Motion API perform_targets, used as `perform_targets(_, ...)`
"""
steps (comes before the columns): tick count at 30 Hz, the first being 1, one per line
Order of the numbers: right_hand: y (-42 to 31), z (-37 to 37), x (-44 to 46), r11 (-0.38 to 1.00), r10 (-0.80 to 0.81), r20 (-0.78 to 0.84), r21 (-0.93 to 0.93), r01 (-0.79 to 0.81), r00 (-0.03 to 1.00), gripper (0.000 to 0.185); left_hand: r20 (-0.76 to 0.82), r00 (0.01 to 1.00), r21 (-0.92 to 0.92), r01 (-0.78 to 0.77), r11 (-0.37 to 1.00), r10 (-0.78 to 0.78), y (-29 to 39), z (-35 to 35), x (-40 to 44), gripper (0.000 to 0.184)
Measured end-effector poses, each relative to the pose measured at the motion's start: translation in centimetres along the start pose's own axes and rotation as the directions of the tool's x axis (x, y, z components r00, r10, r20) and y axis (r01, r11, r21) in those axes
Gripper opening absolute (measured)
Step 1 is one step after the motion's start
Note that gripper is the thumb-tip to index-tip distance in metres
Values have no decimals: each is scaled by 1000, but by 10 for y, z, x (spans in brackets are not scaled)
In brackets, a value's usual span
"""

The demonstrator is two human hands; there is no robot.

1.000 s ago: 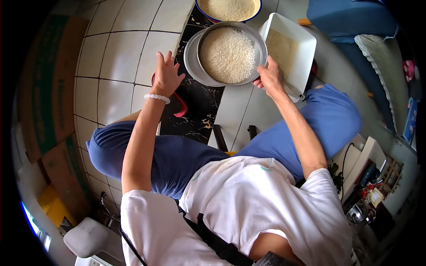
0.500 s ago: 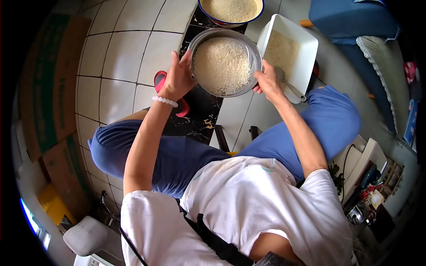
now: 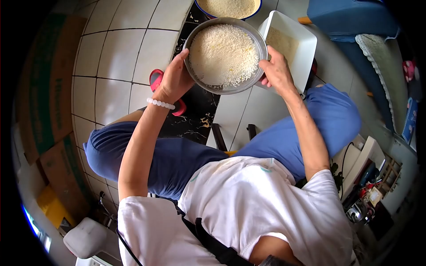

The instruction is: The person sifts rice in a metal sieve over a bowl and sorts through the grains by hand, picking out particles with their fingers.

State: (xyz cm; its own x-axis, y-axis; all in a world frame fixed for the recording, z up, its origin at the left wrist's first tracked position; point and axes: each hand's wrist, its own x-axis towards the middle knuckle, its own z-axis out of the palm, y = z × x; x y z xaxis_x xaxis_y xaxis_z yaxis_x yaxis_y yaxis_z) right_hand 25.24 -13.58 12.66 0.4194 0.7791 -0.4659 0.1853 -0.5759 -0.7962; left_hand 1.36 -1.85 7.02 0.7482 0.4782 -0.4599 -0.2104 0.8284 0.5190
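Observation:
A round grey metal pan (image 3: pixel 225 90) is held up in front of me, with a bed of white rice-like grains (image 3: pixel 224 53) in it. Its base is hidden, so whether it is solid or mesh I cannot tell. My left hand (image 3: pixel 175 79) grips the left rim, thumb up on the edge and fingers underneath. On the opposite side, my right hand (image 3: pixel 278 70) has its thumb over the rim and its fingers curled below. Past the right hand is a white rectangular tub (image 3: pixel 306 66) with pale grainy material inside. A blue-rimmed basin (image 3: pixel 254 15) of similar grains stands just beyond the pan.
Pale floor tiles (image 3: pixel 120 57) and a black marbled strip (image 3: pixel 186 116) lie below. Red slippers (image 3: pixel 156 77) show by my left hand. A blue covered seat (image 3: pixel 350 22) is at the upper right; cardboard boxes (image 3: pixel 66 173) line the left side.
Both hands have shifted the pan slightly up and away from me, and the grains inside now spread differently. The spoon handle seen on the tub's edge before is now hidden behind my right hand.

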Motion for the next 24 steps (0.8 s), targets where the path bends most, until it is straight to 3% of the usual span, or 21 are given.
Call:
perform_targets(3,-17,-15,-8,995,-83,-30,-55,81,996,30,-18,1000,13,-3,1000,3,8,24,-15,57)
perform_targets(6,-26,-32,-15,992,-115,-52,-49,113,992,26,25,1000,86,-12,996,10,11,42,-25,75)
perform_targets(11,-53,-51,-37,982,-190,-84,-5,191,978,23,14,998,56,-70,996,69,14,72,-49,78)
perform_targets(13,-53,-54,-43,978,-207,-80,-3,207,975,24,40,998,58,-40,998,38,18,76,-55,87)
perform_targets(17,-61,-51,-55,964,-242,-119,85,252,963,31,11,999,72,-38,997,38,19,77,-61,88)
perform_targets(19,-69,-54,-60,965,-261,-76,-10,261,962,45,8,1000,56,-29,998,29,22,80,-65,88)
perform_targets(24,-84,-51,-71,944,-330,-121,-56,326,936,48,3,999,20,-41,999,41,24,83,-73,89)
